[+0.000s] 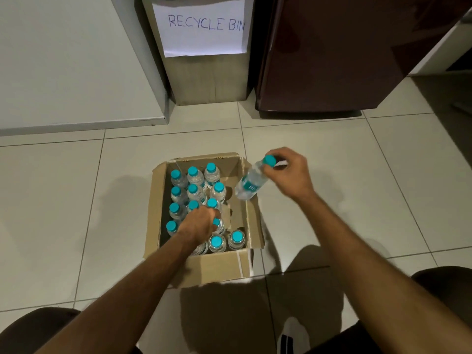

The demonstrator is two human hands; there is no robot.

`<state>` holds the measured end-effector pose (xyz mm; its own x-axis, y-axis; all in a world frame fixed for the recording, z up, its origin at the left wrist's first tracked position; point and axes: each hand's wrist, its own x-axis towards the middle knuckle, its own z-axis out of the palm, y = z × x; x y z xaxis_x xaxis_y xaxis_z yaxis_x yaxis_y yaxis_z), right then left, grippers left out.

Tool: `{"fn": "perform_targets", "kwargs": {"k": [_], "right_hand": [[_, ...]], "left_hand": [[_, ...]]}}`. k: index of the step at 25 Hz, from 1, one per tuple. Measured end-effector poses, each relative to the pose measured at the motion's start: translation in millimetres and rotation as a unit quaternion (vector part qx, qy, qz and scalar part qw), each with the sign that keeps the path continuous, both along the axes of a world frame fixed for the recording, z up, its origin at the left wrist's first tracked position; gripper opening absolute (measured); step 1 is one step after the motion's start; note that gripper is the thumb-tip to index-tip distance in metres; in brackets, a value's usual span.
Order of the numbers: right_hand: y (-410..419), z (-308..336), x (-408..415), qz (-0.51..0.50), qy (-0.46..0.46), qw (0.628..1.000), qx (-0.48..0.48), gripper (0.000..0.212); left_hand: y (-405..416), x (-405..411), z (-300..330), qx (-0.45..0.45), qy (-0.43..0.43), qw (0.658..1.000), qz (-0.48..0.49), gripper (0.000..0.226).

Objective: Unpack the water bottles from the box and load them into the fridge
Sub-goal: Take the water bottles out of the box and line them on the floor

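Observation:
An open cardboard box (219, 267) sits on the tiled floor, holding several clear water bottles with teal caps (194, 189). My left hand (200, 223) reaches down into the box and closes around the top of one bottle (217, 223) near the middle. My right hand (287, 172) grips another bottle (251, 183) by its cap end, lifted and tilted above the box's right wall. The dark maroon fridge (332, 54) stands at the back right with its door closed.
A cardboard bin labelled RECYCLE BIN (205, 24) stands left of the fridge. A white cabinet panel (63, 60) fills the back left. My knees and a white shoe (293, 335) are at the bottom edge.

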<state>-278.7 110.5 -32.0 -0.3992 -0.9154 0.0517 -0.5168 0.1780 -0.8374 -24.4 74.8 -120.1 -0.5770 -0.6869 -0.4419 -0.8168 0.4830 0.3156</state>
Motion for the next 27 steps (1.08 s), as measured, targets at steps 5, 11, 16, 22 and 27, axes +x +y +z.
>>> {"fn": "perform_targets", "kwargs": {"k": [5, 11, 16, 22, 27], "right_hand": [[-31.8, -23.1, -46.2, -0.051, 0.071, 0.992, 0.091, 0.030], [-54.6, -91.4, -61.9, -0.062, 0.083, 0.977, 0.188, 0.034], [-70.1, -114.8, -68.4, -0.057, 0.103, 0.971, 0.208, 0.036], [-66.7, -131.7, -69.6, -0.059, 0.129, 0.966, 0.217, 0.040], [-56.5, -97.4, -49.1, -0.168, 0.069, 0.976, 0.124, 0.035]], "left_hand": [[-6.8, 7.5, -5.4, -0.003, 0.004, 1.000, -0.008, 0.041], [-7.5, 0.5, -15.9, -0.012, 0.022, 1.000, -0.016, 0.040], [-7.9, -0.3, -15.8, -0.001, 0.036, 0.999, -0.014, 0.035], [-10.4, -4.4, -17.0, -0.013, 0.046, 0.996, -0.074, 0.038], [-38.0, -3.9, 16.0, 0.084, 0.108, 0.990, -0.022, 0.031]]}}
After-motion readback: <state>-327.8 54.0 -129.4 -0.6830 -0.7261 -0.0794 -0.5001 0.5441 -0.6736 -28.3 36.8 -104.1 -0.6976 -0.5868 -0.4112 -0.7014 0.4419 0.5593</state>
